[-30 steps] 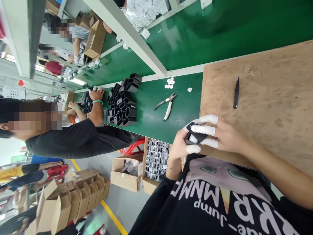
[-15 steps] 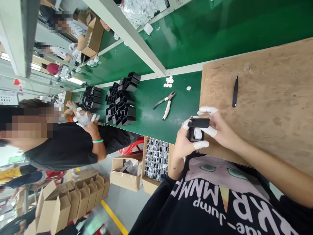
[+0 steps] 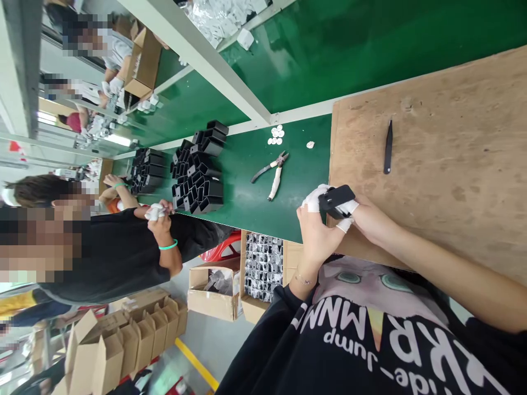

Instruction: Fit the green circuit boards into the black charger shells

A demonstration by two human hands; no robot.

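The black part [image 3: 338,197] lies between both hands, by the brown board's [image 3: 436,159] near-left corner; it sits at one o'clock from the left hand [image 3: 316,226], ten from the right hand [image 3: 364,211], long axis eight-to-two; both touch it, neither clearly nearer; the left grips it; the right's grip is too hidden to tell; it looks boxy, smooth, flat-faced.

Upside-down "Jump" lettering [image 3: 349,348] on the black shirt [image 3: 307,351]
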